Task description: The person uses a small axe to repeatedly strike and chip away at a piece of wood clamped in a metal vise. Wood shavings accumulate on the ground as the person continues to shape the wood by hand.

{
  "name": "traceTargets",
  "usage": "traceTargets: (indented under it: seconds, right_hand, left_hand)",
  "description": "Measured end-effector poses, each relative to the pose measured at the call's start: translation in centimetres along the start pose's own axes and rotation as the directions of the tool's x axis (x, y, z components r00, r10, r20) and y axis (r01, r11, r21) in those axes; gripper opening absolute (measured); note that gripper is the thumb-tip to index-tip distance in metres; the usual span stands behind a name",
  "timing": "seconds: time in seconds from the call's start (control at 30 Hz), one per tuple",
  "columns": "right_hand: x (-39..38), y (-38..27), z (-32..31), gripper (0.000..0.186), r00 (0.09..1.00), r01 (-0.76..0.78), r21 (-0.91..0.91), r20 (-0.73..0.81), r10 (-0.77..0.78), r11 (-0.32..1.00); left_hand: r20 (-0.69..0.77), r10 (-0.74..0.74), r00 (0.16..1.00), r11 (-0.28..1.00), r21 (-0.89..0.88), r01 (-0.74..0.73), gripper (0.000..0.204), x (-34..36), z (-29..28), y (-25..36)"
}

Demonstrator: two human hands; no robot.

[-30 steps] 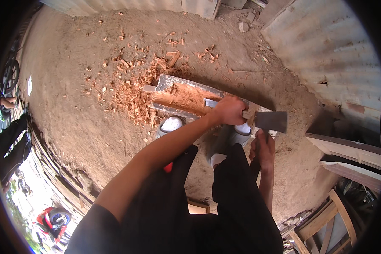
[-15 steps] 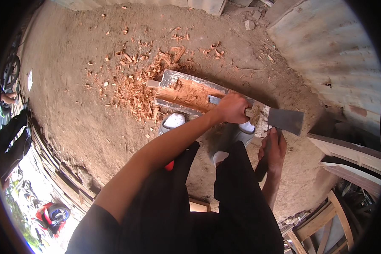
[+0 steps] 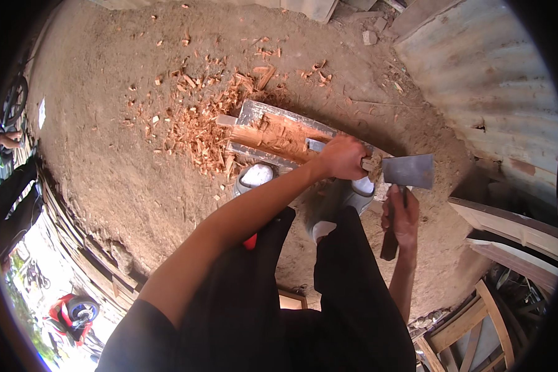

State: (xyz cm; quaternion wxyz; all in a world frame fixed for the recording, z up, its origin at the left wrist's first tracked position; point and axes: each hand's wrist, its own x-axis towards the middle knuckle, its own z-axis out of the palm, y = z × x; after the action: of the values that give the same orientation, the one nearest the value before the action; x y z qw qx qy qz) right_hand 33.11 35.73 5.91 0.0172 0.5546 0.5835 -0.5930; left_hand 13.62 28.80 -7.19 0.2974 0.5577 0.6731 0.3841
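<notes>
A long wooden block lies on the dirt ground in front of my feet, its grey outer faces weathered and a reddish trough hollowed along it. My left hand is closed round a chisel, whose flat metal blade points left into the hollow. The butt of the chisel's wooden handle sticks out on the right side of that fist. My right hand grips the dark handle of a broad-bladed hatchet. Its wide grey head is just right of the chisel's butt, close to it; whether they touch I cannot tell.
Reddish wood chips spread left of and beyond the block. My shoes are against its near side. Corrugated sheeting rises at the right, above stacked boards and a wooden frame. A red motorcycle stands far left, near another person's arm.
The hatchet head has moved left toward the chisel's butt and turned, and more of its handle shows below my right hand. My left hand and the chisel stay nearly in place.
</notes>
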Motion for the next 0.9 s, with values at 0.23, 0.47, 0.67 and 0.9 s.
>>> traceTargets:
  seconds: [0.23,0.47,0.67,0.9]
  right_hand:
    - [-0.4,0.4,2.0,0.035,0.997,-0.044,0.028,-0.066,0.045,0.999]
    - [-0.9,2.2,2.2,0.032,0.993,0.051,0.164,-0.113,-0.032,0.985]
    - [-0.7,0.7,1.4,0.032,0.997,0.025,0.306,-0.071,-0.003,0.952]
    - [-1.4,-1.4,0.8,0.037,0.999,0.038,0.031,-0.001,-0.038,0.999]
  left_hand:
    - [0.037,-0.006,0.999,1.000,0.021,0.005,0.025,0.1,0.2,-0.4]
    - [0.085,-0.003,0.996,0.999,0.048,-0.001,0.031,0.2,-0.2,-0.1]
    - [0.092,-0.031,0.995,0.994,0.106,0.021,0.031,-0.5,-0.4,-0.5]
    - [0.105,-0.066,0.992,0.995,0.076,0.059,0.024,-0.5,0.1,-0.3]
